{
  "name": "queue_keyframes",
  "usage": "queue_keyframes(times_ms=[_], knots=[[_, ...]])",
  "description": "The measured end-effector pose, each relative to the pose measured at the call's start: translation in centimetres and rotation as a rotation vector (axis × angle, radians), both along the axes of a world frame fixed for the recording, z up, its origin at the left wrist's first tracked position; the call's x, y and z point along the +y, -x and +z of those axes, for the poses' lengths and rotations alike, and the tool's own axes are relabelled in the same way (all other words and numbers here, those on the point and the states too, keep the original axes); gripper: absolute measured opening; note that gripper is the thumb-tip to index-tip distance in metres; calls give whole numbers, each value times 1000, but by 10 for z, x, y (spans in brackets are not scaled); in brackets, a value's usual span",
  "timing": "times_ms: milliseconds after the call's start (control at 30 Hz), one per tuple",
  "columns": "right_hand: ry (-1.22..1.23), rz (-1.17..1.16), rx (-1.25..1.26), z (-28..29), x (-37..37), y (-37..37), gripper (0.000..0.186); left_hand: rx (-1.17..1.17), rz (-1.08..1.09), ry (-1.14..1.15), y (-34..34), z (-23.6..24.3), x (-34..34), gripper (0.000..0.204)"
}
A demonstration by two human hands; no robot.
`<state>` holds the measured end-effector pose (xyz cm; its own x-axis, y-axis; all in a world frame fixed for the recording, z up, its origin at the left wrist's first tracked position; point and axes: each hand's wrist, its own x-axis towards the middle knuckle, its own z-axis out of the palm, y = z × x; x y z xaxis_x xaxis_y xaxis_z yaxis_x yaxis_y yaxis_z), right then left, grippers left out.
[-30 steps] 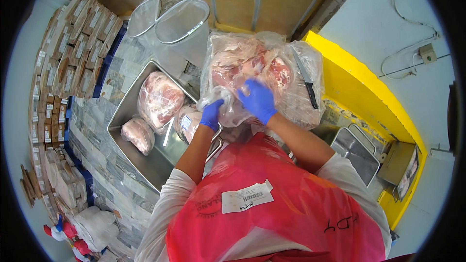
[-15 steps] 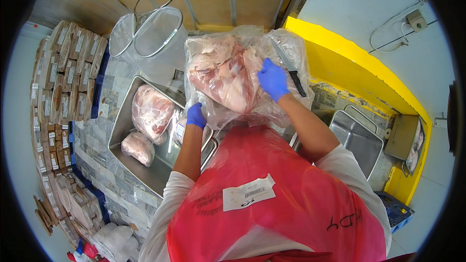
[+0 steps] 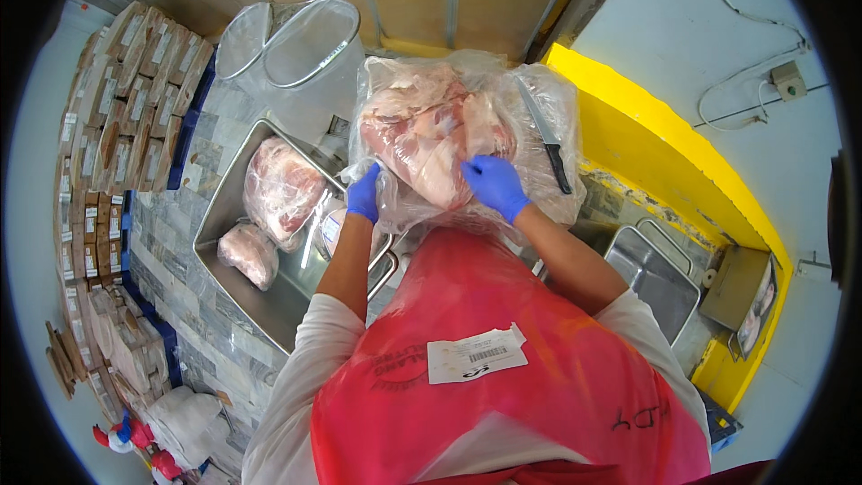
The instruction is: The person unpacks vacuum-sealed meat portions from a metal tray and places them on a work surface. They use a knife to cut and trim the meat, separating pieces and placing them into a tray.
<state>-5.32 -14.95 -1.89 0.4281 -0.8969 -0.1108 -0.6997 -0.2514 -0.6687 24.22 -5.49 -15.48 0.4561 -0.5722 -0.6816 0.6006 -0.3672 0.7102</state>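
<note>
A large slab of pale pink raw meat (image 3: 422,139) lies on crumpled clear plastic wrap (image 3: 558,189) in front of me. My left hand (image 3: 364,193), in a blue glove, is closed on the wrap at the meat's near left edge. Also gloved in blue, my right hand (image 3: 496,187) bends its fingers against the near right side of the meat; what lies between its fingertips is hard to make out. Right of the meat rests a black-handled knife (image 3: 546,139) on the plastic, blade pointing away, touched by neither hand.
A steel tub (image 3: 274,319) with wrapped meat pieces (image 3: 283,189) stands at left. Behind it is a clear bag on a metal ring stand (image 3: 310,45). A yellow barrier (image 3: 646,117) and another steel tub (image 3: 655,274) are at right. Stacked cartons (image 3: 135,90) line the far left.
My right hand has come nearer and left, away from the knife, to the meat's near side. My left hand stays on the wrap. The whole view has shifted slightly.
</note>
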Motion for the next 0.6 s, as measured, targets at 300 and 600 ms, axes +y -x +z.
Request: queue_keyframes(times_ms=[300, 600], knots=[[401, -425, 154, -62, -48, 274, 27, -181, 135, -222, -48, -98, 3, 57], [-139, -526, -298, -44, -37, 240, 32, -35, -38, 134, -19, 18, -37, 65]])
